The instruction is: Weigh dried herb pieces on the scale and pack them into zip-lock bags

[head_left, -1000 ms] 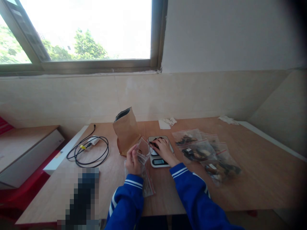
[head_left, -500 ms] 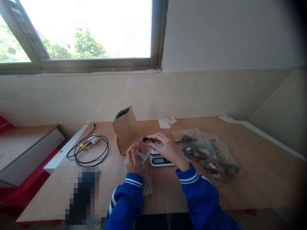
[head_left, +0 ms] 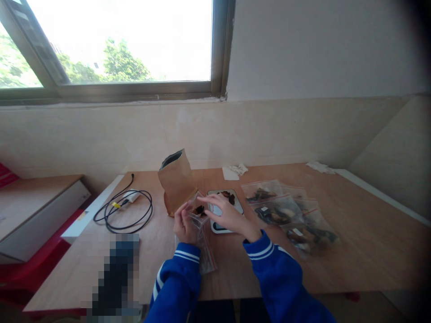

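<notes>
My left hand (head_left: 185, 225) is closed on the edge of a clear plastic zip bag (head_left: 199, 220), holding its mouth upward. Dark brown dried pieces (head_left: 200, 209) show at the bag's opening; their exact kind is unclear. My right hand (head_left: 227, 213) is held at the bag's mouth, thumb and fingers apart with nothing between them. Partly hidden under this hand is a white kitchen scale (head_left: 237, 201), with more dark dried pieces (head_left: 229, 196) on its top. Below my left hand, another clear zip bag (head_left: 207, 258) lies flat on the table.
A brown paper bag (head_left: 178, 184) stands open behind my left hand. Several filled zip bags (head_left: 279, 211) lie on the right. A coiled black cable (head_left: 151, 208) with a white adapter (head_left: 132, 195) is at left. Crumpled tissue (head_left: 239, 169) sits near the wall.
My right hand has let go of the dark dried piece it held, and its fingers have opened. Dark pieces now show in the bag's mouth, and more of the scale's top is visible.
</notes>
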The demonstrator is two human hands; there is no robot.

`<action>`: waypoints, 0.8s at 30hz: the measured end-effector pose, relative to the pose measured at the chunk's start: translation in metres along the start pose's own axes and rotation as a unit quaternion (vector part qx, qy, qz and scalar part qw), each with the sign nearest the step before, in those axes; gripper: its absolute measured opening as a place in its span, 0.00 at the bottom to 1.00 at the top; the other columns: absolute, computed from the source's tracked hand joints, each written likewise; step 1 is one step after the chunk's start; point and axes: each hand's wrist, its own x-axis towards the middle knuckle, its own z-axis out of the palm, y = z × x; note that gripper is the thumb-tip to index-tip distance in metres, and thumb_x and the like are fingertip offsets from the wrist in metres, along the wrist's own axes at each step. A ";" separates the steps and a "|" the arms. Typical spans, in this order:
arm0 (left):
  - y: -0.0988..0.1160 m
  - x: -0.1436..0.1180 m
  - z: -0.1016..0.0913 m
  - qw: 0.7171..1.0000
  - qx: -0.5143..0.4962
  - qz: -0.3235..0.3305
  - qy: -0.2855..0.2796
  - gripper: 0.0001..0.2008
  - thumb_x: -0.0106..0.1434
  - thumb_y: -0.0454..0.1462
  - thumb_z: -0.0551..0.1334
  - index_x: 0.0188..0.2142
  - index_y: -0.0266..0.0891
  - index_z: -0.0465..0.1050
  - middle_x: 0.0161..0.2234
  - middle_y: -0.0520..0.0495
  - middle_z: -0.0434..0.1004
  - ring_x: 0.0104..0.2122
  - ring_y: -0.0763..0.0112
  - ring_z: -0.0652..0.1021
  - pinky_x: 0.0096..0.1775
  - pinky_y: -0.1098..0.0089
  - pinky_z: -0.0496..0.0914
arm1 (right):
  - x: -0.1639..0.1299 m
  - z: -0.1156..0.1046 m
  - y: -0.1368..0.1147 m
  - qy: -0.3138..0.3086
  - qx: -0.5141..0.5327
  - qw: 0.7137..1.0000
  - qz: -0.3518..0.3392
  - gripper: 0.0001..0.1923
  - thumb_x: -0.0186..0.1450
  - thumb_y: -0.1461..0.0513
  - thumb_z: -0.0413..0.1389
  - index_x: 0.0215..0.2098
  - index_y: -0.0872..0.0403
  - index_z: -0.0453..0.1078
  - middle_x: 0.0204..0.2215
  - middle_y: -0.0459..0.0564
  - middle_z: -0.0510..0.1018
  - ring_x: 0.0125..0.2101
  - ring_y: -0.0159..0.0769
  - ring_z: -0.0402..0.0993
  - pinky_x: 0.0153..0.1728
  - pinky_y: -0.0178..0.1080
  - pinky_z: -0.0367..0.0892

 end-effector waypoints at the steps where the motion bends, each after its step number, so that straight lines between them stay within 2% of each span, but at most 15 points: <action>1: -0.001 0.000 0.000 1.000 0.000 -0.002 0.006 0.19 0.66 0.48 0.52 0.45 0.37 0.71 0.40 0.41 0.79 0.40 0.65 0.79 0.41 0.64 0.73 | 0.001 -0.002 0.001 0.019 0.006 1.000 0.003 0.20 0.65 0.65 0.52 0.55 0.47 0.66 0.46 0.50 0.74 0.48 0.38 0.68 0.52 0.45 0.64; 4: -0.002 0.000 0.000 1.000 0.008 -0.007 0.020 0.19 0.66 0.48 0.52 0.44 0.38 0.71 0.40 0.42 0.79 0.38 0.67 0.79 0.40 0.65 0.73 | 0.002 -0.008 0.021 0.105 -0.026 0.994 0.031 0.20 0.67 0.65 0.46 0.56 0.48 0.65 0.50 0.51 0.72 0.51 0.38 0.67 0.54 0.45 0.62; 7: -0.002 0.000 0.000 1.000 0.012 -0.005 0.016 0.18 0.66 0.47 0.52 0.44 0.38 0.71 0.41 0.42 0.79 0.39 0.67 0.79 0.42 0.65 0.72 | -0.001 -0.005 0.060 0.137 -0.130 0.979 0.072 0.20 0.66 0.64 0.47 0.55 0.49 0.66 0.53 0.55 0.69 0.55 0.43 0.63 0.56 0.49 0.58; 10: -0.002 0.000 -0.001 1.000 0.019 0.004 0.011 0.17 0.66 0.46 0.52 0.44 0.39 0.71 0.41 0.42 0.79 0.40 0.67 0.79 0.43 0.65 0.71 | -0.007 0.003 0.099 0.076 -0.189 0.973 0.105 0.21 0.65 0.61 0.52 0.56 0.51 0.66 0.57 0.58 0.65 0.58 0.47 0.58 0.57 0.52 0.57; 12: -0.001 0.001 -0.002 1.000 0.020 0.005 0.012 0.17 0.66 0.46 0.52 0.44 0.39 0.72 0.42 0.42 0.78 0.40 0.67 0.79 0.44 0.64 0.71 | -0.009 0.008 0.116 0.037 -0.197 0.973 0.116 0.19 0.65 0.62 0.52 0.54 0.52 0.68 0.54 0.58 0.68 0.56 0.46 0.61 0.55 0.50 0.59; 16: 0.000 0.001 -0.002 1.000 0.023 -0.007 0.016 0.18 0.66 0.47 0.52 0.44 0.38 0.72 0.42 0.42 0.78 0.40 0.67 0.78 0.42 0.64 0.72 | -0.009 0.009 0.125 0.013 -0.191 0.973 0.126 0.13 0.66 0.63 0.51 0.47 0.52 0.73 0.45 0.54 0.74 0.49 0.42 0.67 0.51 0.46 0.62; 21: 0.004 0.001 -0.003 1.000 0.027 0.005 0.008 0.16 0.66 0.46 0.52 0.43 0.39 0.72 0.41 0.43 0.79 0.40 0.67 0.78 0.43 0.64 0.71 | -0.010 0.007 0.125 0.025 -0.153 0.980 0.124 0.13 0.68 0.63 0.48 0.42 0.51 0.75 0.39 0.52 0.74 0.43 0.38 0.71 0.47 0.41 0.65; 24: 0.005 0.001 -0.003 1.000 0.017 0.003 0.010 0.16 0.66 0.46 0.53 0.43 0.40 0.72 0.42 0.43 0.79 0.40 0.67 0.78 0.43 0.64 0.71 | -0.010 0.007 0.119 0.057 -0.121 0.984 0.118 0.14 0.68 0.63 0.47 0.42 0.51 0.75 0.38 0.52 0.75 0.42 0.38 0.71 0.46 0.42 0.66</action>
